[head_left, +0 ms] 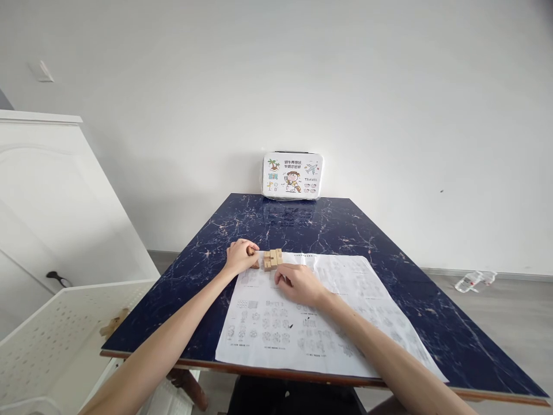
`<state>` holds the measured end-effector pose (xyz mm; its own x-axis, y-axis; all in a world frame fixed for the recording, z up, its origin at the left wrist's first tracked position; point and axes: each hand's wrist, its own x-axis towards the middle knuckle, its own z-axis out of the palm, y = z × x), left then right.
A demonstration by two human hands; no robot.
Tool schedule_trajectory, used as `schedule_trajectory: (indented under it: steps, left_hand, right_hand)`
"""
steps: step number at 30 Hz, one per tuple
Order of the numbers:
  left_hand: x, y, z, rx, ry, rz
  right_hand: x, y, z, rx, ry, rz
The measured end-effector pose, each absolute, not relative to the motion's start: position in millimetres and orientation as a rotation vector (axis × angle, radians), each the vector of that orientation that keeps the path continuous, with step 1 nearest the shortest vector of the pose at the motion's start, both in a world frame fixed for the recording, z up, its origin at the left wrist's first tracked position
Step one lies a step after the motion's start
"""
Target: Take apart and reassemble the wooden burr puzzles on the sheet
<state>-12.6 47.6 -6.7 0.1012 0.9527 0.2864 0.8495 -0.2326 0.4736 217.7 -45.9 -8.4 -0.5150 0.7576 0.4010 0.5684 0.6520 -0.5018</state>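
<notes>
Wooden blocks roughly fore-and-aft, left grip around brown piece, right grip unclear

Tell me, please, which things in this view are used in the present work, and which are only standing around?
Seemingly in use:
Brown wooden piece, in the left hand
Pale wooden blocks, beside the right hand
Printed sheet, beneath the right hand

Just lying about:
White cartoon case, back of the table
White perforated basket, lower left
Clear plastic items, far right
</notes>
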Motion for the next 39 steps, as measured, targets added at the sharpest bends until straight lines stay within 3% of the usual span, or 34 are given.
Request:
schedule_trajectory:
  steps: [20, 27, 32, 39]
  left_hand:
    - [-20.8, 48.5, -0.5, 2.247, 1.576, 0.840]
    - [-17.4, 37.9, -2.0, 2.294, 1.841, 0.895]
    - [-18.0, 31.6, 5.3, 2.311, 2.216, 0.669]
    - [-15.4, 26.1, 18.6, 2.267, 2.119, 0.514]
  right_hand:
    - [217.6, -45.3, -9.6, -1.031, -2.261, 0.411]
    - [217.2, -44.5, -10.8, -1.031, -2.278, 0.377]
    - [216.8, -44.9, -8.9, -1.018, -2.273, 0.390]
    - [216.9, -44.3, -10.2, -1.011, -2.254, 0.403]
